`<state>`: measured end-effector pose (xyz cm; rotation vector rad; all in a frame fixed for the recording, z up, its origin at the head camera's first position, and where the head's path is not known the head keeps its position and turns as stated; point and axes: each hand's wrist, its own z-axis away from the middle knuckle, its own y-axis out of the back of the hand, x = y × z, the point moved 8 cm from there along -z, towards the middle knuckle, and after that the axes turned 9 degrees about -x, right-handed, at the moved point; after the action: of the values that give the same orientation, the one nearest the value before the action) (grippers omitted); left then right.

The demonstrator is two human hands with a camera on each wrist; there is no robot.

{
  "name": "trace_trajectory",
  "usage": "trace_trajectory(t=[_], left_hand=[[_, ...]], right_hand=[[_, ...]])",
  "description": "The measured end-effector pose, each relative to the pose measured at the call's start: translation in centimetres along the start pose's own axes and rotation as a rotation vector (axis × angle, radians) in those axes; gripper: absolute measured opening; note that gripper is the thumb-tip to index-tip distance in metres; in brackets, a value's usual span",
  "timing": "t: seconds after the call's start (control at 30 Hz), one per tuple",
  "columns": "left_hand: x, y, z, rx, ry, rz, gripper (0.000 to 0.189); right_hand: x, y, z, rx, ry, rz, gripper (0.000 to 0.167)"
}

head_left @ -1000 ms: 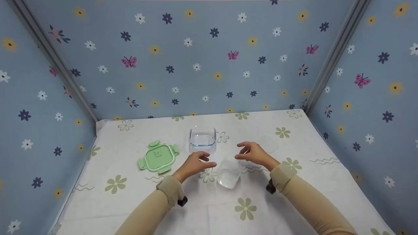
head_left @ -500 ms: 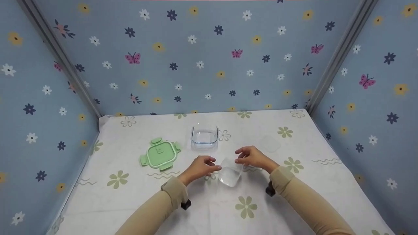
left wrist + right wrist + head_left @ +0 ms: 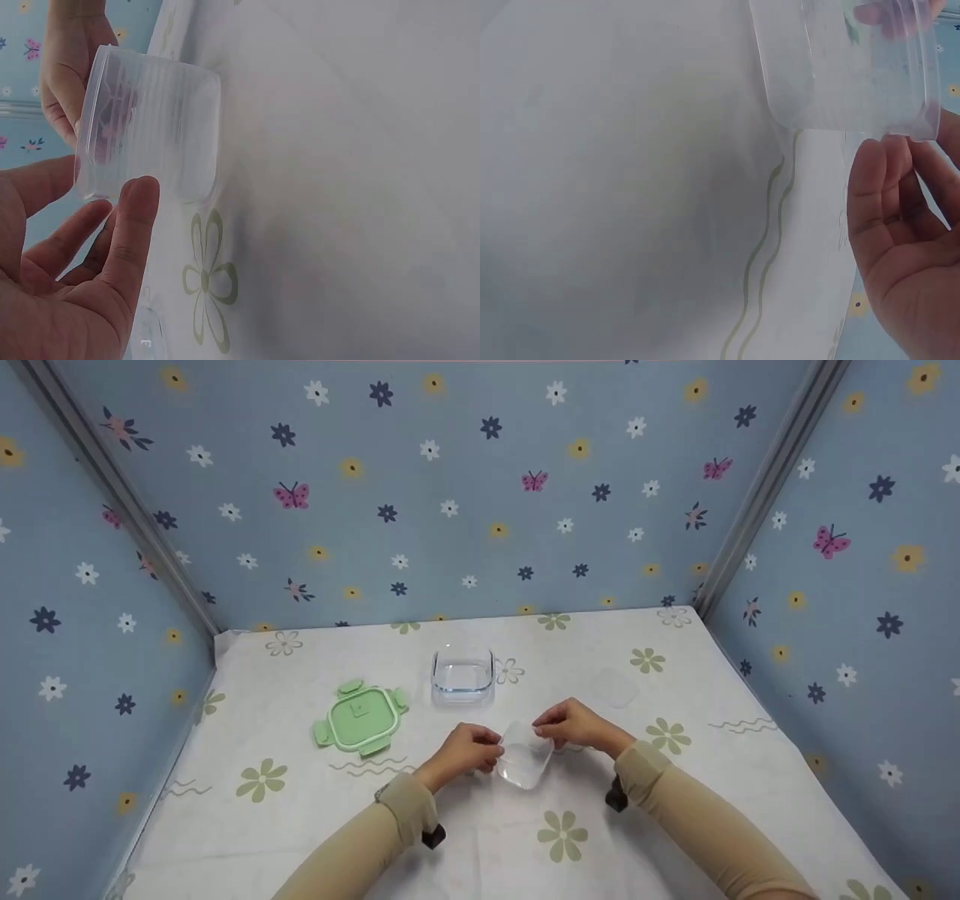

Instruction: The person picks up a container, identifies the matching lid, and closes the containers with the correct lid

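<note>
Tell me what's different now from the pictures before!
The left hand moved right and the right hand moved a little lower, closing in on the clear plastic tub. A second ago neither held it; now both grip its rim from opposite sides. The tub, green lid and glass container stayed about where they were.

Box [image 3: 463, 679], green lid [image 3: 364, 718] and clear piece [image 3: 613, 688] on a white cloth [image 3: 225, 855].

Taking the glass box as the clock's centre, the lid lies flat at 8 o'clock, four flaps spread outward; the faint, flat clear piece lies at 3. Green flowers and wavy lines pattern the cloth. At 12 rises a blue wall [image 3: 450, 476] with flowers and butterflies; grey posts stand at 10 [image 3: 124, 506] and 2 [image 3: 772, 487].
</note>
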<state>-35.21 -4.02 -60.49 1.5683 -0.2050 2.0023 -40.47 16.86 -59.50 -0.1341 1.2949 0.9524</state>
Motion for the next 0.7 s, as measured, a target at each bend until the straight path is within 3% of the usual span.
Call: trace_trajectory(t=[0.13, 0.33, 0.7], left_hand=[[0.2, 0.7, -0.2, 0.061, -0.011, -0.007, 0.032], [-0.3, 1.2, 0.2, 0.120, 0.034, 0.004, 0.025], [0.3, 2.2, 0.0, 0.194, 0.007, 0.062, 0.017]], right_hand=[[-0.3, 0.0, 0.0, -0.017, -0.008, -0.004, 0.029], [-0.2, -1.1, 0.1, -0.086, -0.019, 0.019, 0.031], [-0.6, -2.4, 0.6, -0.135, -0.034, -0.135, 0.028]])
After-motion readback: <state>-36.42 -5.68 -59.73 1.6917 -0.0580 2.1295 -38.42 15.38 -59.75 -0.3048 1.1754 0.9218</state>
